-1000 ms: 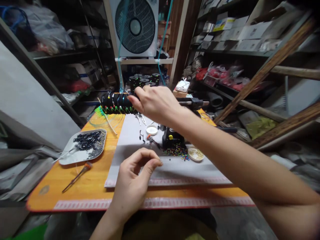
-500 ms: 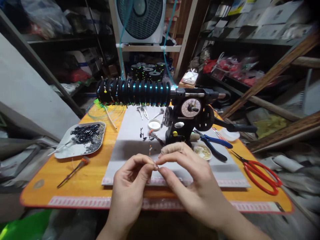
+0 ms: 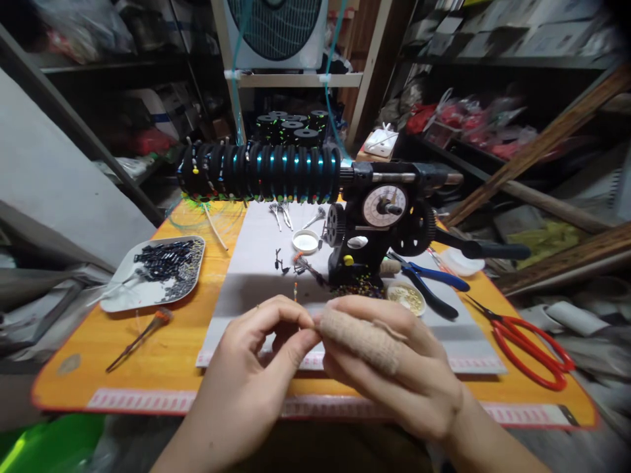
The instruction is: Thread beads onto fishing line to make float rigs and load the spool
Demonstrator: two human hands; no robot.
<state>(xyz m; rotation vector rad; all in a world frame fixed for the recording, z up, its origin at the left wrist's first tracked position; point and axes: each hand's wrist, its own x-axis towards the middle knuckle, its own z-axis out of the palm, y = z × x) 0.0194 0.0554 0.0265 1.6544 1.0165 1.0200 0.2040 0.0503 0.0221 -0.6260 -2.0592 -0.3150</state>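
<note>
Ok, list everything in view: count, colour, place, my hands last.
Table: one, orange, centre
Board: one, white, on table
Cranked machine: one, black, behind hands
Spools: several, black, behind machine
Fan: one, white, top centre
Shelves: several, dark, around
Tray: one, white, table's left
Parts: many, black, grey, in tray
Orange-tipped bundle: one, brown, in front of tray
Dishes: at least two, white, on board
Beads: many, mixed, at machine's foot
Pliers: one, blue-handled, board's right
Scissors: one, red-handled, table's right
Left hand: one, bare, centre, fingers pinched
Right hand: one, beige-wrapped finger, beside left

Orange-yel table (image 3: pixel 182 335), wht board (image 3: pixel 256 249), red-handled scissors (image 3: pixel 500 322), blu-blk pliers (image 3: pixel 413 270), beige wrap (image 3: pixel 362 338) on R hand (image 3: pixel 409 378)
</note>
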